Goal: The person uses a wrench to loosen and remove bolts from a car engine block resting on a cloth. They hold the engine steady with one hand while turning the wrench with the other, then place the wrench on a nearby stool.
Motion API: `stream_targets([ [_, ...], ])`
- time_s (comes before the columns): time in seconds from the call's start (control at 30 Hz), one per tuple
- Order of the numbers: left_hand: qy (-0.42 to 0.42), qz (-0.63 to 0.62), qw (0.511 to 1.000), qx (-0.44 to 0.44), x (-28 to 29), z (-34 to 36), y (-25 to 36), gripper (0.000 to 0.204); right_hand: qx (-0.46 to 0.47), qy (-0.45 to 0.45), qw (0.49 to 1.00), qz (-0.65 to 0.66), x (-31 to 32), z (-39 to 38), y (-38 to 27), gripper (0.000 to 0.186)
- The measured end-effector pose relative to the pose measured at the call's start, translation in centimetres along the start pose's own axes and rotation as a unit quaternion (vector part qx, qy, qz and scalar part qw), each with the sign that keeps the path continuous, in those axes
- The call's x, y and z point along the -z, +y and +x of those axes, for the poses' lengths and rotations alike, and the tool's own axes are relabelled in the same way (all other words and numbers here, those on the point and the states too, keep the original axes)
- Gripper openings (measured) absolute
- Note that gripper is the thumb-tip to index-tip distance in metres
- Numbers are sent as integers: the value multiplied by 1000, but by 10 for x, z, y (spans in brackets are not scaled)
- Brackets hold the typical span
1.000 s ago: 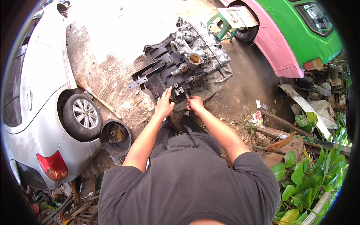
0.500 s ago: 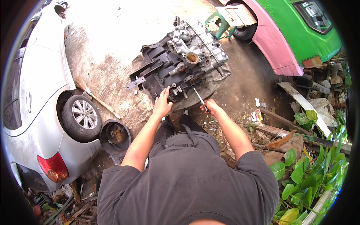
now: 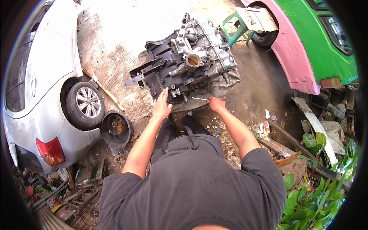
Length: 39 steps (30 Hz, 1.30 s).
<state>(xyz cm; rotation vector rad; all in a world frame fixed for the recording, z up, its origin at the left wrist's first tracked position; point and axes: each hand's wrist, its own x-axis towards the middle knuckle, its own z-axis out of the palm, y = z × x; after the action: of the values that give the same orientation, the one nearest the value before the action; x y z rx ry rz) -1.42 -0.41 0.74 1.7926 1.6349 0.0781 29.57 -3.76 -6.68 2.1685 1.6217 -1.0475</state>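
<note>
A car engine lies on a grey cloth sheet on the ground in front of me. Its dark side is nearest, with a silver intake casting and a round orifice on top. My left hand rests with fingers stretched out against the engine's near left edge. In the closed fingers of my right hand is a slim silver wrench. The tool points left, its far end close to the engine's near edge; whether it touches a bolt cannot be made out.
A silver car with a wheel stands left, beside a broom and a black basin. A green stool carrying a board stands far right, near a pink and green vehicle. Planks and leafy plants lie right.
The wrench has swung from a steep slant to nearly level, and my right hand has moved slightly away from my body. My left hand stays against the engine. The whole view has shifted a little.
</note>
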Motion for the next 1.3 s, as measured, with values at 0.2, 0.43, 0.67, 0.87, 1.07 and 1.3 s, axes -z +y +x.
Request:
stream_targets([
  [0.2,2,-31,999,37,-6,0,4,86,73,44,996,-25,2,25,-3,35],
  [0.43,31,-31,998,55,-12,-3,12,86,99,48,993,-46,7,44,-6,34],
  [0.67,35,-26,997,65,-12,0,14,85,132,101,984,-60,9,42,-2,33],
  [0.87,34,-32,997,65,-10,-1,15,84,127,117,983,-61,8,35,-5,31],
  [1.07,34,-21,997,66,-8,-2,15,84,107,136,983,-57,-1,34,-8,32],
  [1.3,35,-20,998,56,-7,-2,13,84,101,144,978,-109,8,42,-11,38],
])
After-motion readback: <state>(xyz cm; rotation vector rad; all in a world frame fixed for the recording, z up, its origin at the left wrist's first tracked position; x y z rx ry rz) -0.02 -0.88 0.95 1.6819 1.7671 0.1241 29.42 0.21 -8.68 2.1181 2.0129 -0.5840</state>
